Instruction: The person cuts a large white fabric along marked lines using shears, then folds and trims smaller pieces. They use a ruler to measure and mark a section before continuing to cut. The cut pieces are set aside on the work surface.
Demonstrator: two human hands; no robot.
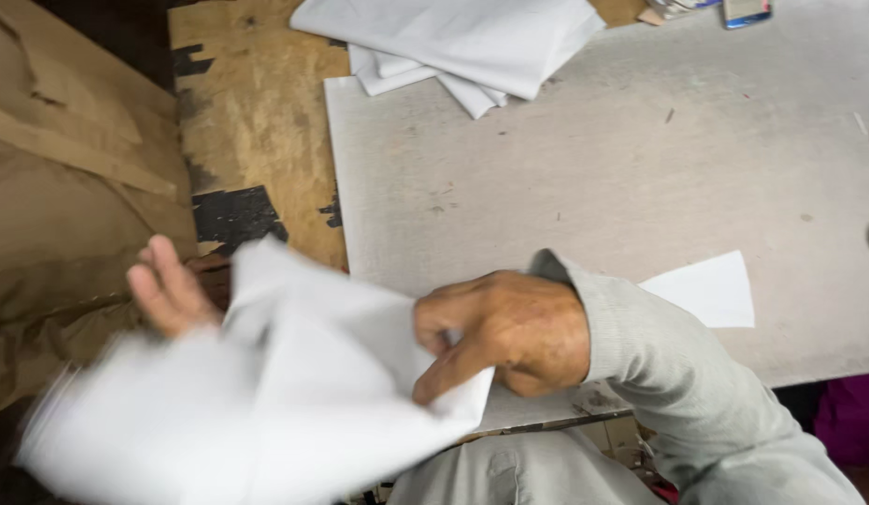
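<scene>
Fingers [444, 374] of our right hand [504, 332] pinch the blurred white sheet [266, 402] off the board's near edge [546, 411]; left hand [172, 290], fingers spread, backs it.

My right hand [504, 337] comes in from the lower right, sleeve down to the wrist, knuckles up, fingers curled and pinched shut with the thumb tucked under. My left hand [172, 288] is off to the left, fingers [158, 266] open and stretched upward, blurred
</scene>
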